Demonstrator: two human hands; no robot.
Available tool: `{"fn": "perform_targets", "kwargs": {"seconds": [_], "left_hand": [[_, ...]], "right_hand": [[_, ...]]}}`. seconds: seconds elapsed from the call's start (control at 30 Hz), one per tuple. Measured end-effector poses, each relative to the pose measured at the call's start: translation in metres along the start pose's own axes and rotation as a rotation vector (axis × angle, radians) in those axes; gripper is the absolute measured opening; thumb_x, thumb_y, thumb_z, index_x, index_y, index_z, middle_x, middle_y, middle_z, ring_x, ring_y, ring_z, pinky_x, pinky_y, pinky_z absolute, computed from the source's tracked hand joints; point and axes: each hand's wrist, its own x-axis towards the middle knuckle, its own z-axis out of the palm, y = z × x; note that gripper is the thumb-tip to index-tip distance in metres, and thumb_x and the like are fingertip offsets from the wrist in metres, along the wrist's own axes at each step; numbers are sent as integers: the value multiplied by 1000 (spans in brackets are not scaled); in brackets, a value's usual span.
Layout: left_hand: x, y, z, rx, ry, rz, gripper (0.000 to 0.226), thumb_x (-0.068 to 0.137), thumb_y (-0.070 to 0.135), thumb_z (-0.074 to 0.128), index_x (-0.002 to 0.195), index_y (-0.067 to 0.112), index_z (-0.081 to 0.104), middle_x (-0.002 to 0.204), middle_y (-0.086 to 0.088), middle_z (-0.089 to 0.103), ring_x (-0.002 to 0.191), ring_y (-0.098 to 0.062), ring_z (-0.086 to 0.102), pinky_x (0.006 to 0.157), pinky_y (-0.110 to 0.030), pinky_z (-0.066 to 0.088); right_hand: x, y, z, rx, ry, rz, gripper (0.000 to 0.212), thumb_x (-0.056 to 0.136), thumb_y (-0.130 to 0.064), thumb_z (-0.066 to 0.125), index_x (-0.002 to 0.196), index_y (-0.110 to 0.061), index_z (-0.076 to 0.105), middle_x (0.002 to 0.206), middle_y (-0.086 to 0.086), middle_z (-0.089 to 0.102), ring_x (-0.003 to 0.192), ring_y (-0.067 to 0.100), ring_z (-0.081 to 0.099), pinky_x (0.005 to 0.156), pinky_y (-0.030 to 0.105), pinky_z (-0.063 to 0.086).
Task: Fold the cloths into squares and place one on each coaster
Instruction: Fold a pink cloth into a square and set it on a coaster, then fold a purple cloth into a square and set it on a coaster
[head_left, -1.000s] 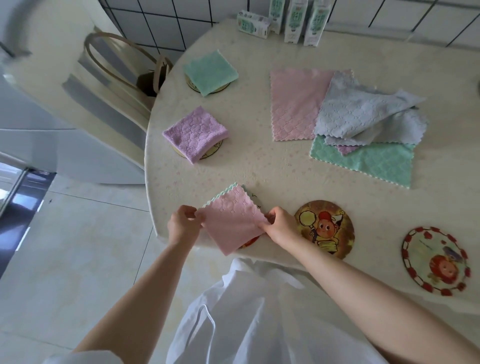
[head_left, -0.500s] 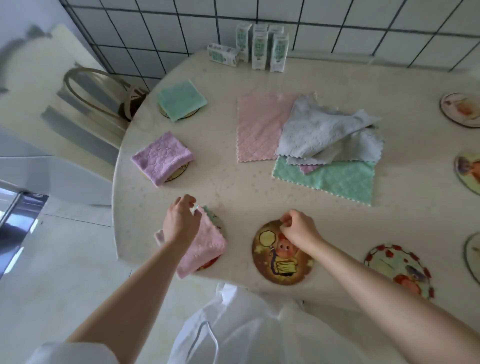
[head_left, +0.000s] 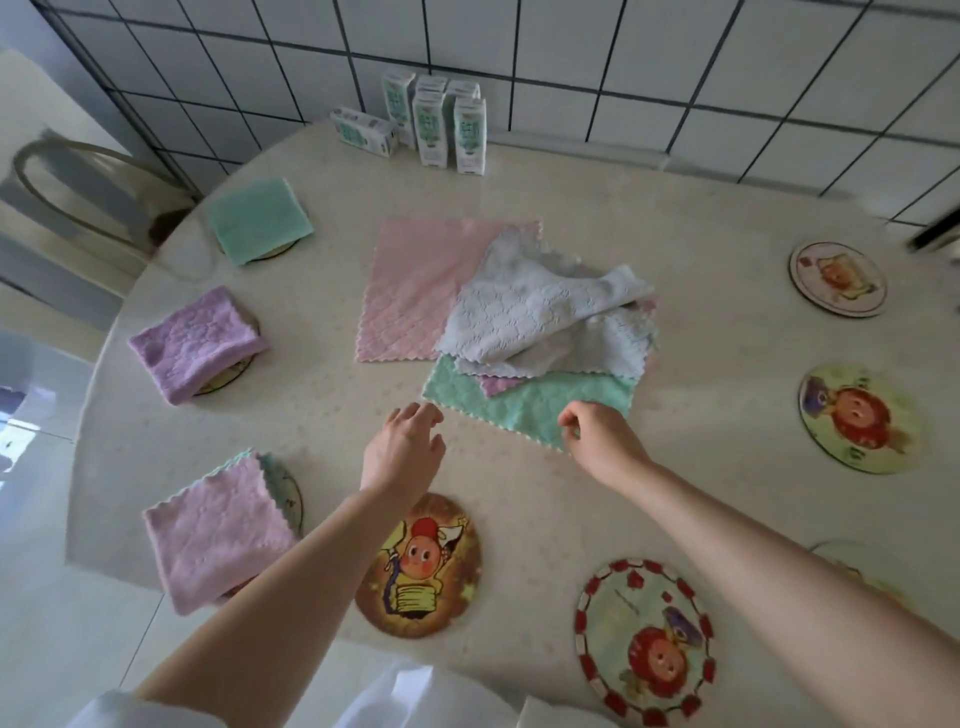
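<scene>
Three folded cloths lie on coasters along the table's left side: a green one (head_left: 260, 218), a purple one (head_left: 192, 343) and a pink one (head_left: 218, 530). Mid-table is a pile of unfolded cloths: a flat pink cloth (head_left: 410, 291), crumpled grey cloths (head_left: 540, 312) and a flat green cloth (head_left: 530, 408) under them. My left hand (head_left: 402, 449) hovers with its fingers spread just short of the green cloth's near left corner. My right hand (head_left: 597, 436) pinches that cloth's near right corner. Bare coasters lie at the front (head_left: 421, 566), front right (head_left: 644, 639) and right (head_left: 860, 418), (head_left: 836, 278).
Several small cartons (head_left: 441, 119) stand at the back of the table against the tiled wall. A chair (head_left: 88, 192) stands beyond the table's left edge. The round table's rim (head_left: 93, 395) curves along the left and front, with floor below.
Both hands left the folded pink cloth, which stays on the front left coaster, and reached forward to the green cloth's near edge. The view tilted up toward the wall.
</scene>
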Motion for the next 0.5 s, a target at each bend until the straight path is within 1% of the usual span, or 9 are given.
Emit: {"fn": "perform_targets", "kwargs": {"seconds": [0.17,0.27,0.33,0.4,0.47,0.5], "left_hand": [[47,17,-3,64,-10,99,27,90,14,58,116,15,60,117,1,61,107,-19,53,70,-38,56],[79,22,-4,131,-2,178,31,87,8,60,118,14,60,119,0,59,109,-21,51,67,-35,54],[98,25,-3,181,2,234,37,84,5,62,120,15,59,122,-1,57,111,-22,51,74,-33,52],[113,28,-1,239,-3,293,42,81,5,66,121,16,59,122,-2,56,111,-23,51,83,-34,49],[126,29,1,278,-3,343,40,79,8,70,117,16,61,118,-2,58,108,-23,53,86,-35,49],[132,29,1,270,-5,363,36,79,9,71,113,15,63,114,-2,60,106,-23,55,86,-36,51]], "right_hand": [[41,-7,-21,-64,35,-83,14,88,-12,57,101,-12,61,105,4,62,96,23,59,80,34,49],[63,-10,-29,-105,80,-140,17,89,-10,56,105,-9,60,106,4,58,97,23,55,78,33,46],[78,-12,-30,-171,112,-193,21,86,-6,57,108,-6,60,110,6,58,101,24,54,82,31,45],[91,-16,-28,-213,92,-222,27,84,-1,58,111,-5,59,115,7,57,106,25,51,88,33,45],[100,-19,-26,-227,72,-240,30,84,-2,59,113,-4,59,118,8,57,110,28,50,92,37,45],[103,-21,-26,-235,86,-258,31,83,-2,60,114,-4,59,118,9,57,111,29,49,94,38,45]]}}
